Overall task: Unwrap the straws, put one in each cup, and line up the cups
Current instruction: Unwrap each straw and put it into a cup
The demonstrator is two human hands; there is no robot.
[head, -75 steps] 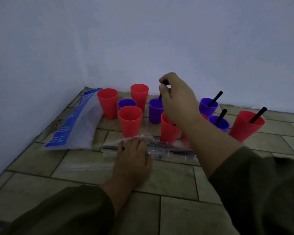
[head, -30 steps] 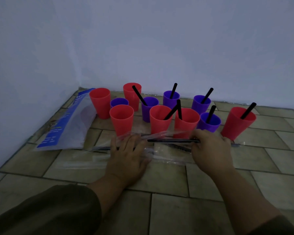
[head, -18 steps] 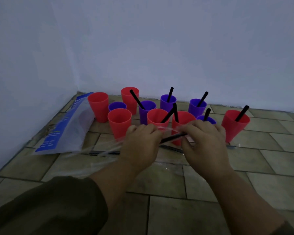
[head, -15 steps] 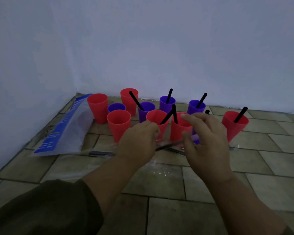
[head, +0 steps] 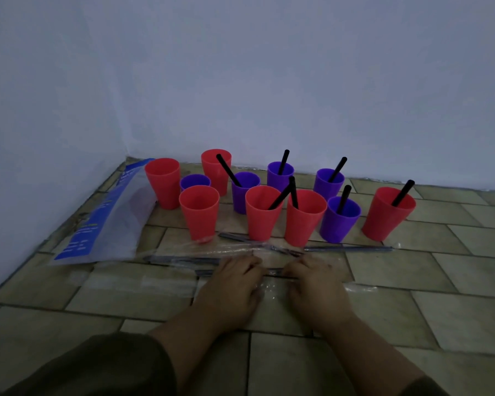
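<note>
With left hand (head: 231,284) and right hand (head: 316,284) each pinching the thin black straw in clear plastic wrap (head: 275,272), pull apart gently, without bending it

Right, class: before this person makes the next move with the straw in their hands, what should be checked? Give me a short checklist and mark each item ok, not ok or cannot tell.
1. Straw held by both hands: left hand and right hand pinch the wrapped straw. Ok.
2. Its wrapper torn open: cannot tell, too dim.
3. A free cup near: the front-left red cup holds no straw. Ok.
4. Every cup has a straw: four lack one. Not ok.
5. Cups in a line: they stand in a staggered cluster. Not ok.
</note>
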